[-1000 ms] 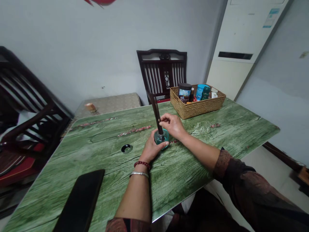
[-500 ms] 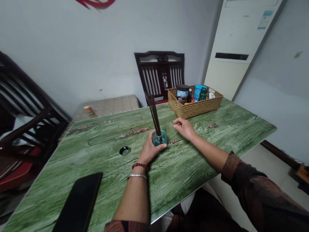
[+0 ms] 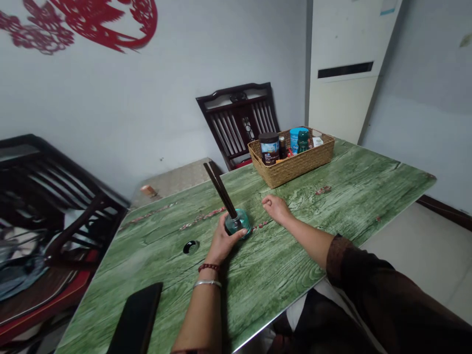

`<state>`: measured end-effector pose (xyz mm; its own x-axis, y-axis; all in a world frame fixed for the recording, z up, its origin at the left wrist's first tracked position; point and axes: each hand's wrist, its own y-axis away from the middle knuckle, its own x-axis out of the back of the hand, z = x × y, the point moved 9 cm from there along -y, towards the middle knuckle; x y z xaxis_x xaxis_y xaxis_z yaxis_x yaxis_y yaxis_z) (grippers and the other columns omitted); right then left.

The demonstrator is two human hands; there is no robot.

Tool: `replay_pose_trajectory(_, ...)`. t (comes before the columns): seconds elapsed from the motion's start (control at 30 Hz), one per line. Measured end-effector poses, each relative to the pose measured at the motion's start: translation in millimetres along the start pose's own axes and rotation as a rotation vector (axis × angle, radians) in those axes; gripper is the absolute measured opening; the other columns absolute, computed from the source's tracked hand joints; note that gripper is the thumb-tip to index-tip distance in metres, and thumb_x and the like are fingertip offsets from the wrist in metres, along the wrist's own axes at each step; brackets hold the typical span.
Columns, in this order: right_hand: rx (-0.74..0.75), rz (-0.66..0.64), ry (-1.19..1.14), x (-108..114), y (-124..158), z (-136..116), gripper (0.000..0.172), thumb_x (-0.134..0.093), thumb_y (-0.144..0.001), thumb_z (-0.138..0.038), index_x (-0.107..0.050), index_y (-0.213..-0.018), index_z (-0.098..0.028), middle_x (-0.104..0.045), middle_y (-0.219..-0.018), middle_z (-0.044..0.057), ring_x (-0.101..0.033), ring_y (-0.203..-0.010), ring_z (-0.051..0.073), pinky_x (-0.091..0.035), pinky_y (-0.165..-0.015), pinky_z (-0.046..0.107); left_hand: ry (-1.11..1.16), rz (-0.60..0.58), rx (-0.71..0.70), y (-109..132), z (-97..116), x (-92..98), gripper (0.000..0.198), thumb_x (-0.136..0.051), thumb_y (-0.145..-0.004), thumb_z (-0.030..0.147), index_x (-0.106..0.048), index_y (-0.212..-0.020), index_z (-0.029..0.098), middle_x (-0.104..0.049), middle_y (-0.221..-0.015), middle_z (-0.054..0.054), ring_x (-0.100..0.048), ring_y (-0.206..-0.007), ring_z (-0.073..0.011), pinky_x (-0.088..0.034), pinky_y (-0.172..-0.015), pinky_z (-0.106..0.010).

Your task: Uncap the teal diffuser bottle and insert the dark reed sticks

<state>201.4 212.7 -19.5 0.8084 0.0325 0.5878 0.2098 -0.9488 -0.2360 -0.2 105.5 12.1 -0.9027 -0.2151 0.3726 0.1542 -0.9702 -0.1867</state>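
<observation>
My left hand (image 3: 224, 239) is closed around a reed diffuser bottle (image 3: 243, 221) of teal glass, its thumb across the near side. Several dark reed sticks (image 3: 221, 191) rise from the neck and lean to the left in view. The bottle is at table height; whether its base touches the tabletop is hidden. To the right of the bottle, apart from it, my right hand (image 3: 276, 208) rests over the table with its fingers curled in and nothing visible in them. A small black ring-shaped cap (image 3: 191, 247) lies on the table, left of my left hand.
The green wood-patterned table (image 3: 287, 265) carries a woven basket (image 3: 295, 170) of jars and bottles at the back right. A black phone-like slab (image 3: 137, 317) lies at the front left. Dark wooden chairs (image 3: 245, 118) stand behind and at the left.
My head view has tilted and shifted, showing more of the red wall decoration. The fingers of my right hand are curled tighter. My left hand still grips the bottle, and the sticks appear more slanted.
</observation>
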Motion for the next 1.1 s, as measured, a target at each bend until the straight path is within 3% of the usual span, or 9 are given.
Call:
replay_pose_trajectory(0.37, 0.043, -0.061, -0.035, -1, 6, -9, 0.017, -0.061, -0.085, -0.011, -0.072, -0.095, -0.021, -0.074, -0.086, 0.002, -0.066, -0.080, 0.017, -0.044, -0.073, 0.026, -0.006, -0.014, 0.044, -6, 4, 2.7, 0.075, -0.089, -0.055, 0.042, -0.057, -0.119, 0.019, -0.069, -0.116, -0.009, -0.067, -0.108, -0.0284, -0.049, -0.101, -0.046)
replay_pose_trajectory(0.57, 0.032, -0.072, -0.008, -2, 10, -13, 0.018, -0.061, -0.086, -0.013, -0.072, -0.096, -0.022, -0.074, -0.083, 0.001, -0.065, -0.077, 0.017, -0.040, -0.070, 0.026, -0.043, 0.064, 0.054, -45, -6, 25.5, 0.072, -0.091, -0.051, 0.036, -0.061, -0.114, 0.019, -0.070, -0.106, -0.007, -0.067, -0.100, -0.0255, -0.048, -0.100, -0.046)
replay_pose_trajectory(0.77, 0.006, -0.053, 0.022, -3, 10, -15, 0.015, -0.063, -0.086, -0.017, -0.072, -0.094, -0.025, -0.069, -0.074, 0.000, -0.061, -0.070, 0.018, -0.036, -0.066, 0.027, 0.009, 0.205, 0.080, -95, -29, 49.5, 0.067, -0.092, -0.047, 0.024, -0.059, -0.105, 0.021, -0.068, -0.098, -0.003, -0.065, -0.091, -0.0196, -0.051, -0.092, -0.041)
replay_pose_trajectory(0.97, -0.006, -0.067, 0.052, -8, 8, -13, 0.014, -0.062, -0.087, -0.019, -0.072, -0.094, -0.025, -0.068, -0.071, 0.000, -0.059, -0.068, 0.018, -0.033, -0.064, 0.027, 0.055, 0.233, 0.127, -136, -52, 55.4, 0.065, -0.091, -0.052, 0.021, -0.058, -0.109, 0.020, -0.067, -0.098, -0.005, -0.065, -0.090, -0.0207, -0.053, -0.083, -0.039)
replay_pose_trajectory(1.1, -0.006, -0.066, 0.068, -9, 8, -11, 0.013, -0.062, -0.086, -0.019, -0.072, -0.093, -0.024, -0.068, -0.071, 0.000, -0.058, -0.068, 0.017, -0.032, -0.064, 0.027, 0.084, 0.266, 0.160, -153, -59, 56.6, 0.065, -0.091, -0.053, 0.018, -0.059, -0.109, 0.020, -0.066, -0.101, -0.007, -0.065, -0.098, -0.0226, -0.052, -0.089, -0.040)
